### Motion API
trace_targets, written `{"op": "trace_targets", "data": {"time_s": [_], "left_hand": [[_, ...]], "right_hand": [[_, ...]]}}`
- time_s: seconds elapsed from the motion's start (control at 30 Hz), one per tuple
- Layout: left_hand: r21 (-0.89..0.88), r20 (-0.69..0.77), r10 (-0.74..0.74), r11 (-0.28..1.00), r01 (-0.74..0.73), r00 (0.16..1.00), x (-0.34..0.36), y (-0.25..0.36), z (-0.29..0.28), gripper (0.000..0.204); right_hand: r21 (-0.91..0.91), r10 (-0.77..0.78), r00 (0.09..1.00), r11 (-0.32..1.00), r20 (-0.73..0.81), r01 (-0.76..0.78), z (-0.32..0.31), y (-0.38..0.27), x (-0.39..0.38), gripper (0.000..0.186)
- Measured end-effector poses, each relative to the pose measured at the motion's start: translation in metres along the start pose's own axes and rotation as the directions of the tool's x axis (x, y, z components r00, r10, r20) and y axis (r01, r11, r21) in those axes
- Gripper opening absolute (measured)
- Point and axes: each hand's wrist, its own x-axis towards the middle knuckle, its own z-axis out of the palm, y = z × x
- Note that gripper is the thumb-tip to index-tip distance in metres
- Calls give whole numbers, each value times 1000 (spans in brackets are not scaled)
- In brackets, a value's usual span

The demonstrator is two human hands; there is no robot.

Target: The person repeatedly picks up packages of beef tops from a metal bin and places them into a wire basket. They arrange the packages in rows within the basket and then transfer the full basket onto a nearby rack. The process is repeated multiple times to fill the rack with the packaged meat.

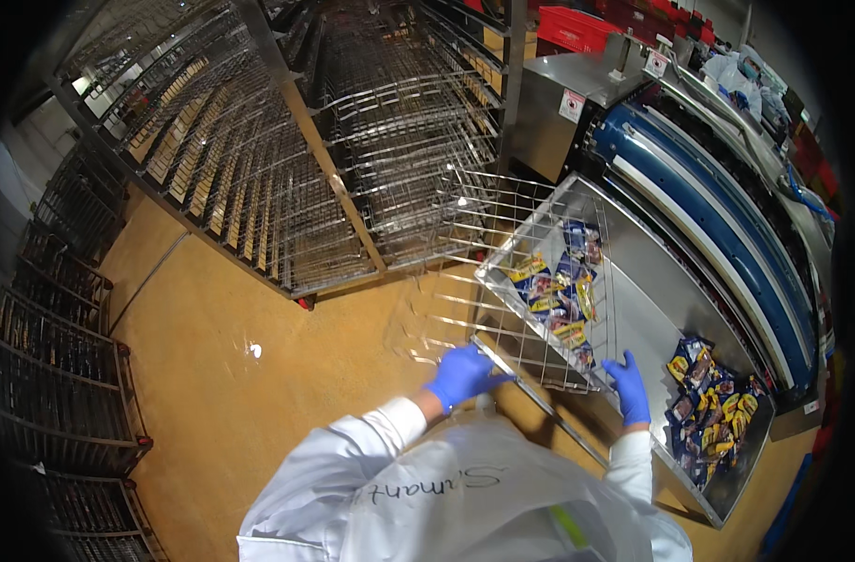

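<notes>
Silver wire forms the rectangular grid rack (526,292) ahead of the blue-gloved left hand (463,377), which pinches its near edge; whether the blue-gloved right hand (631,391), just beside its near-right corner, grips it, I cannot tell.

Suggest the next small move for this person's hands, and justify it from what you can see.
Probably close the open-looking right hand on the near right corner of the wire rack. The left hand is by the rack's near edge, contact unclear, and the rack extends over some packets in the metal tray, so a hold on both sides might steady it.
</notes>
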Motion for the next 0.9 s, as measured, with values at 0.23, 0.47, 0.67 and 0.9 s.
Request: {"op": "trace_targets", "data": {"time_s": [0.23, 0.47, 0.67, 0.9], "left_hand": [[-126, 192, -48, 989, 73, 980, 40, 18, 39, 55], [-16, -118, 39, 999, -41, 992, 98, 29, 101, 51], [-62, -21, -33, 998, 32, 999, 118, 47, 97, 48], [-166, 196, -246, 946, 279, 949, 118, 51, 91, 40]], "right_hand": [[-441, -204, 962, 892, -183, 106, -21, 39, 28, 55], [-536, -300, 898, 840, -322, 88, -65, 42, 55, 56], [-611, -13, 963, 776, -269, -160, -172, 70, 115, 45], [-682, 60, 994, 731, 95, 22, -129, 123, 320, 73]]}}
